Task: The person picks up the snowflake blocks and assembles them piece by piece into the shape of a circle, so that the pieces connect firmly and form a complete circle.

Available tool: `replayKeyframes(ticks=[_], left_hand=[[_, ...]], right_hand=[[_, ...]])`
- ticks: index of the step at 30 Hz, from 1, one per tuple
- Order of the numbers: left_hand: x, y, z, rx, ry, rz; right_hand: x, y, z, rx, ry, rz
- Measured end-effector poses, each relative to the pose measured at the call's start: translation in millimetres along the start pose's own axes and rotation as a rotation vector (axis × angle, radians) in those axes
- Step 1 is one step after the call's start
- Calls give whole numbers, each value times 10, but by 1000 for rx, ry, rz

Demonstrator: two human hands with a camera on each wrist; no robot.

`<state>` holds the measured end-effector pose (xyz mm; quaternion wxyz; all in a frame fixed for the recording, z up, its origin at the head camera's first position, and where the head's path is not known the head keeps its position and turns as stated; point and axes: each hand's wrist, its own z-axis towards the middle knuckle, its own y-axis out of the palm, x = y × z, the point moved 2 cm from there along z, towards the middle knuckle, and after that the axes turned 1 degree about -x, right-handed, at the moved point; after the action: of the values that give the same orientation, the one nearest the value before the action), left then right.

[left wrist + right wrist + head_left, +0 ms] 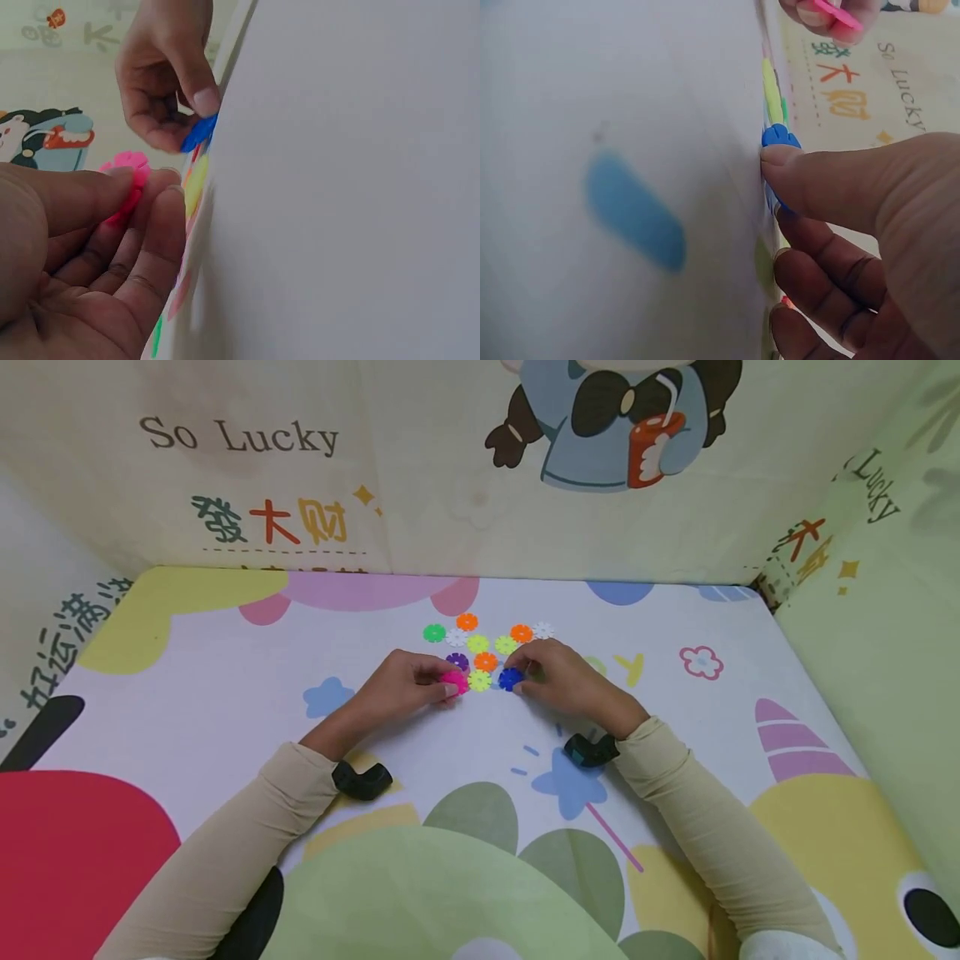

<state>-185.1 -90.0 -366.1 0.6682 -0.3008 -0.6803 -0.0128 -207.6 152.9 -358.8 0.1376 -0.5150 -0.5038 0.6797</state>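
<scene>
Discs lie grouped mid-table: green disc (434, 633), purple disc (457, 661), plus white discs (456, 637), orange discs (467, 622), yellow discs (477, 644). Ten visibly down; two in fingers, apparently not yet released. Left hand (408, 681) pinches pink disc (454, 683); right hand (561, 675) pinches blue disc (511, 679), flanking the nearest yellow one. Can't tell whether blue touches the table (247, 693). Far edge and wall cloth (427, 468) sit beyond; more room nearside and sideways.

Yellow disc (480, 681) between the hands (408, 683) (564, 678)
</scene>
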Motion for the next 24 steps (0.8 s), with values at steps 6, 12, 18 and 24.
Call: replayKeyframes(ticks=[6,12,18,24], left_hand=[[-7,71,-10,-38,-69,-263],[-19,89,-12,-12,-113,-293],[-29,97,-23,15,-133,-322],[8,113,-45,36,-167,-312]], right_hand=[[5,-14,3,2,0,24],[1,-20,5,-14,41,37],[7,-22,-5,-12,43,57],[-26,-18,-37,3,22,110]])
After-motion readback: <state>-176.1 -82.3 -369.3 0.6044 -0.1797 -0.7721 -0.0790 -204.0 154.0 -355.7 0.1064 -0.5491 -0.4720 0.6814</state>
